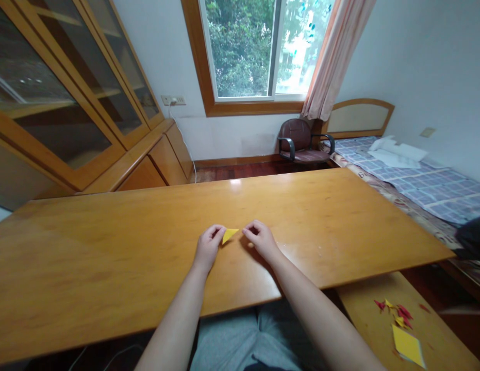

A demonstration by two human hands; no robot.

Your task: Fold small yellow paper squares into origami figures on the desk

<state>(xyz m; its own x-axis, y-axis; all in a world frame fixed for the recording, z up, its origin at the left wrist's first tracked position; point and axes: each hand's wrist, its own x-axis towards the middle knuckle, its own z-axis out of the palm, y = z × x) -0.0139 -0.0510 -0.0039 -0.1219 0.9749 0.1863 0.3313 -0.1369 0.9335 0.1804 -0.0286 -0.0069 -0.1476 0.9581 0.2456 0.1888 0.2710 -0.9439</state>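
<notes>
My left hand (210, 246) pinches a small folded piece of yellow paper (229, 235) between thumb and forefinger, just above the wooden desk. The paper is roughly triangular, and its pointed end faces right. Close to that point is my right hand (260, 238), its thumb and fingertips drawn together. A narrow gap seems to separate those fingertips from the paper, and nothing shows between them.
Both forearms cross the near edge of the desk (108, 247). Lower right, a wooden surface (363, 299) bears a yellow paper stack (408, 344) and several small red and yellow folded pieces (399, 313). Beyond are a chair (297, 136), bed (436, 180) and glass-doored cabinet (81, 67).
</notes>
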